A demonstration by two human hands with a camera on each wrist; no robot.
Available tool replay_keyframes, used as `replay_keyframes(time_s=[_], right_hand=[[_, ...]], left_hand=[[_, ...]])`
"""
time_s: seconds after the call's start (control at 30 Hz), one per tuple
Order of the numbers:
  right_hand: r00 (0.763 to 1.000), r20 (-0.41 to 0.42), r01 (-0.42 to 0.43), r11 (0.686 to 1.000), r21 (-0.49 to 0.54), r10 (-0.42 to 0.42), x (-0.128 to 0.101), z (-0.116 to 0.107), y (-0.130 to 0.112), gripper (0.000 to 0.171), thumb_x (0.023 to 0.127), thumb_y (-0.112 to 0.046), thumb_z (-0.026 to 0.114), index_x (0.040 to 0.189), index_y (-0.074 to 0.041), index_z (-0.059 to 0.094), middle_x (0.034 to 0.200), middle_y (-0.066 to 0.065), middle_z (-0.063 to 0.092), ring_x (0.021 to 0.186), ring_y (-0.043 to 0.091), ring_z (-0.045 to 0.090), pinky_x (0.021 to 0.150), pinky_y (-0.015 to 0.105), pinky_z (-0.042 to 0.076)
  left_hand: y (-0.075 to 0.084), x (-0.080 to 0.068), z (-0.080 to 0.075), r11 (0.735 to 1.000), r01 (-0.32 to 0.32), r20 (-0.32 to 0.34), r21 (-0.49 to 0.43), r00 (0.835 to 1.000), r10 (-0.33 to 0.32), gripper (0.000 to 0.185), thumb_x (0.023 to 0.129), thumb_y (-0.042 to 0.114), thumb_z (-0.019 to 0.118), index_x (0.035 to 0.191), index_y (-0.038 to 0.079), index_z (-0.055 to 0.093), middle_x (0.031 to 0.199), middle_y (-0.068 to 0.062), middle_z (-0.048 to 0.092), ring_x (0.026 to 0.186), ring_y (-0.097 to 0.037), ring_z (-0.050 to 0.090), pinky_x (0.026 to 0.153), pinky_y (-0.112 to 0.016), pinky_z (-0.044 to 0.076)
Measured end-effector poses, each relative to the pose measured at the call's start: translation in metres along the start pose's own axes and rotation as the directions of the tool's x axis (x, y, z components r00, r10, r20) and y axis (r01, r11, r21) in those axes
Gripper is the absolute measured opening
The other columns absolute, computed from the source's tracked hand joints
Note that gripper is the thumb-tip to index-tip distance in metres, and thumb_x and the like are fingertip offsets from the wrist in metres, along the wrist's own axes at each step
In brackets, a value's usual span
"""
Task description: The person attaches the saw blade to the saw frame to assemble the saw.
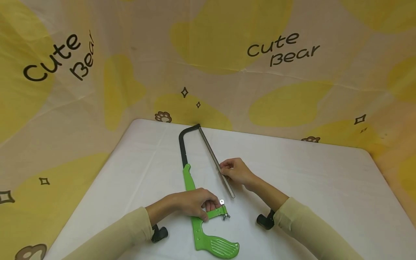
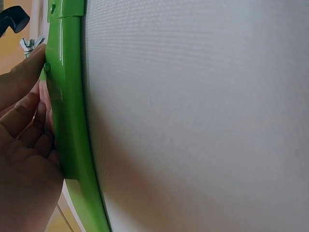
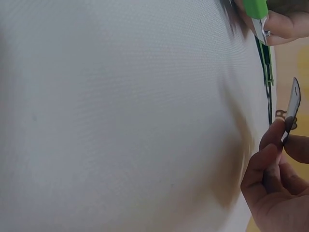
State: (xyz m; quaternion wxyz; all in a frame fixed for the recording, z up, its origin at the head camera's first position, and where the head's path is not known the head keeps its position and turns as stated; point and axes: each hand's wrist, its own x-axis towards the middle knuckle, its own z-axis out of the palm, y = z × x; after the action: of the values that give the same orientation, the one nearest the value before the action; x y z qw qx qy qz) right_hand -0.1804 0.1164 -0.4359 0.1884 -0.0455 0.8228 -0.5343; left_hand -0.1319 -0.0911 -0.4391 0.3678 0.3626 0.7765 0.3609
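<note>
A hacksaw lies on the white table with its green handle [image 1: 222, 246] toward me and its black front arm [image 1: 182, 146] reaching away. My left hand [image 1: 195, 202] grips the green frame [image 2: 70, 96] around the short arm that carries the metal blade holder [image 1: 222, 202] and wing nut [image 2: 30, 46]. Between thumb and fingers, my right hand [image 1: 238, 172] pinches the grey saw blade [image 1: 211, 153] along its nearer half. The blade's far end meets the tip of the black arm. Its near end [image 3: 294, 92] stands free, apart from the holder and to its right.
Black fittings [image 1: 265, 220] sit at both wrists, below the beige sleeves [image 1: 305, 220]. Behind the table [image 1: 292, 162] and at its left hang fabric walls [image 1: 211, 43] with yellow patches and lettering. The far table edge runs close behind the saw's tip.
</note>
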Motion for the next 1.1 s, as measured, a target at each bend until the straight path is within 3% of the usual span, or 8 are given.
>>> replay_keyframes(time_s=[0.53,1.1], right_hand=[[1.000,-0.004,-0.005,1.000,-0.019,0.005,0.002,0.004,0.004,0.020,0.091,-0.004,0.065,0.108,0.005,0.069,0.084,0.006,0.064,0.073,0.014,0.055,0.063,0.025,0.047],[0.998,0.067,0.008,0.998,0.063,-0.012,-0.003,0.014,0.002,0.024,0.090,-0.002,0.063,0.111,0.009,0.065,0.077,0.005,0.068,0.063,0.012,0.060,0.060,0.025,0.050]], left_hand=[[-0.002,0.001,0.001,1.000,0.004,-0.007,0.014,1.000,-0.004,0.041,0.077,-0.003,0.081,0.113,0.008,0.067,0.088,0.008,0.060,0.083,-0.003,0.055,0.079,-0.020,0.049],[-0.001,-0.001,0.000,1.000,0.027,-0.006,0.013,1.000,-0.027,0.040,0.079,-0.001,0.081,0.115,0.009,0.067,0.089,0.009,0.059,0.084,-0.003,0.054,0.080,-0.020,0.048]])
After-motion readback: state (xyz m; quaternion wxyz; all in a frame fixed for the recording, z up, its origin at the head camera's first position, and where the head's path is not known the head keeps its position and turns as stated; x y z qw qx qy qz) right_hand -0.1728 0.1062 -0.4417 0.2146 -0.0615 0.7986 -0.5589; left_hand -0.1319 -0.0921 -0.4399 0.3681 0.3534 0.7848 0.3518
